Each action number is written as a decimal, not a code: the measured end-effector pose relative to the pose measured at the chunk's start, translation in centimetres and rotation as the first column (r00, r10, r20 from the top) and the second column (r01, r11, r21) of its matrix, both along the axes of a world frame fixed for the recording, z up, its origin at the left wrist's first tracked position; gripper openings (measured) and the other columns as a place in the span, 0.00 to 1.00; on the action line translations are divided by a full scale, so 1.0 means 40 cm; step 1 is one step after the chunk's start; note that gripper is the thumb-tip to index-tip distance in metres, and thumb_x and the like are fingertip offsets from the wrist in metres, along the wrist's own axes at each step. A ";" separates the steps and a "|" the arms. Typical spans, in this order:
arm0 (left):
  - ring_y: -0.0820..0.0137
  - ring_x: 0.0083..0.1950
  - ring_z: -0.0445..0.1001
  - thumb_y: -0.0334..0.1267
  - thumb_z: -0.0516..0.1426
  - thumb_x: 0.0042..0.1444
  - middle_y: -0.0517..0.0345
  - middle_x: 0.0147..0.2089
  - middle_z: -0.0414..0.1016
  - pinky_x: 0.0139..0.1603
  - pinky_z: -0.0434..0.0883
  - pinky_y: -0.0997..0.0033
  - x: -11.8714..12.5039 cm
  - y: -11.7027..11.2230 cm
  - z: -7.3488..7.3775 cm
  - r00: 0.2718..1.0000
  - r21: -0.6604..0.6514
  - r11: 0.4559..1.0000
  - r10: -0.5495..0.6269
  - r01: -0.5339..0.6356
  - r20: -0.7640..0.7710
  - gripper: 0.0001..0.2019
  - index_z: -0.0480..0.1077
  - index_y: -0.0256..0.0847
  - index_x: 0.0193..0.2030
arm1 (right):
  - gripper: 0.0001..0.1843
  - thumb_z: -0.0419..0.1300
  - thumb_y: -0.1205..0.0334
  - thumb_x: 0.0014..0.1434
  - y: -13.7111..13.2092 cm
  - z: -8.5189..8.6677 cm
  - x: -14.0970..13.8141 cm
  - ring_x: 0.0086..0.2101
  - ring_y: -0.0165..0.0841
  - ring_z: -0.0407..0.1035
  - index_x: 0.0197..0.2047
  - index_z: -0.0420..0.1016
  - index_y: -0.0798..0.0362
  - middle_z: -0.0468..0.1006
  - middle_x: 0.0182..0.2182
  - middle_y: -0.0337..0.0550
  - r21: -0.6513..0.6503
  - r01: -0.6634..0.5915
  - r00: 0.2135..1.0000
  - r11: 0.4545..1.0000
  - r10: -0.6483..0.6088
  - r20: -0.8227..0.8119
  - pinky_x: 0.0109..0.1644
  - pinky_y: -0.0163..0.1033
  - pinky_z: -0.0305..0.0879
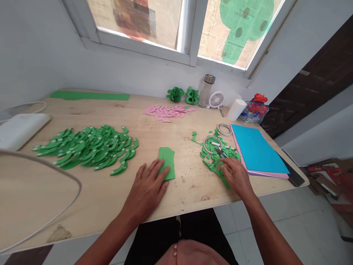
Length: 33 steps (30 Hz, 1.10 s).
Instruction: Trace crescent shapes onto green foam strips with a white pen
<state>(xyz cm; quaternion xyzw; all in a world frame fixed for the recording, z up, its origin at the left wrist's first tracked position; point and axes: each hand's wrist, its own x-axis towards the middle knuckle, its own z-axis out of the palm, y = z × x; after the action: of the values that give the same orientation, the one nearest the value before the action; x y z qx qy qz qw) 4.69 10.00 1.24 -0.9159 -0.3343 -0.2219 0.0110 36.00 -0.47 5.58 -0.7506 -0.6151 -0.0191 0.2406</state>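
Observation:
My left hand (147, 187) lies flat with its fingers stretched over a small stack of green paper rectangles (168, 163) near the table's front edge. To the right, my right hand (234, 175) is at a heap of green paper scraps (209, 163), its fingers drawn together. What they grip, if anything, is hidden; a dark-tipped tool (220, 151) lies right by the fingertips, and a strip of green paper (225, 182) shows under the hand. A roll of tape (205, 147) rests on the scraps.
A big pile of curved green paper pieces (91, 147) spreads on the left. Pink cut pieces (165, 112), two green paper ornaments (175, 95), a glass bottle (206, 90) and a white fan (216, 99) stand along the back. Blue sheets (259, 149) lie right; a white cable (74, 202) crosses the left.

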 end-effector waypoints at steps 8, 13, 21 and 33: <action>0.48 0.68 0.65 0.38 0.48 0.66 0.41 0.65 0.70 0.65 0.63 0.38 0.001 -0.001 0.005 1.000 0.035 0.999 -0.012 0.012 -0.010 0.19 0.73 0.39 0.57 | 0.13 0.54 0.62 0.65 0.116 0.040 -0.020 0.45 0.45 0.72 0.46 0.80 0.51 0.82 0.44 0.50 -0.048 -0.070 0.993 0.996 0.074 0.093 0.47 0.47 0.64; 0.49 0.68 0.65 0.38 0.48 0.66 0.41 0.64 0.70 0.65 0.64 0.40 0.001 -0.003 0.012 1.000 0.049 0.999 -0.014 0.014 -0.009 0.18 0.73 0.39 0.57 | 0.11 0.56 0.61 0.65 0.133 0.045 -0.043 0.45 0.45 0.71 0.45 0.80 0.49 0.82 0.42 0.49 -0.074 -0.087 0.989 0.993 0.095 0.111 0.45 0.45 0.61; 0.48 0.69 0.64 0.36 0.49 0.67 0.40 0.65 0.69 0.65 0.63 0.40 0.001 -0.003 0.010 1.000 0.085 0.996 -0.021 0.020 0.015 0.16 0.73 0.39 0.55 | 0.13 0.53 0.63 0.66 0.028 0.015 -0.018 0.43 0.44 0.72 0.43 0.80 0.49 0.82 0.40 0.47 -0.046 -0.077 0.982 0.996 0.084 0.170 0.44 0.45 0.59; 0.54 0.64 0.70 0.37 0.46 0.68 0.41 0.64 0.70 0.65 0.64 0.43 -0.002 -0.001 0.000 0.999 0.046 0.998 -0.040 0.039 0.015 0.18 0.70 0.40 0.57 | 0.15 0.53 0.57 0.65 -0.006 0.000 0.042 0.46 0.46 0.71 0.42 0.80 0.50 0.83 0.43 0.49 0.074 0.116 0.982 0.990 -0.126 0.142 0.43 0.45 0.60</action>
<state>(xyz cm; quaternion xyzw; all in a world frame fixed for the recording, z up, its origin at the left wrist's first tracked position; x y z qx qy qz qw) 4.59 9.95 1.22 -0.9200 -0.3111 -0.2368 0.0249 37.69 -0.69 5.58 -0.7749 -0.5834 -0.1087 0.2175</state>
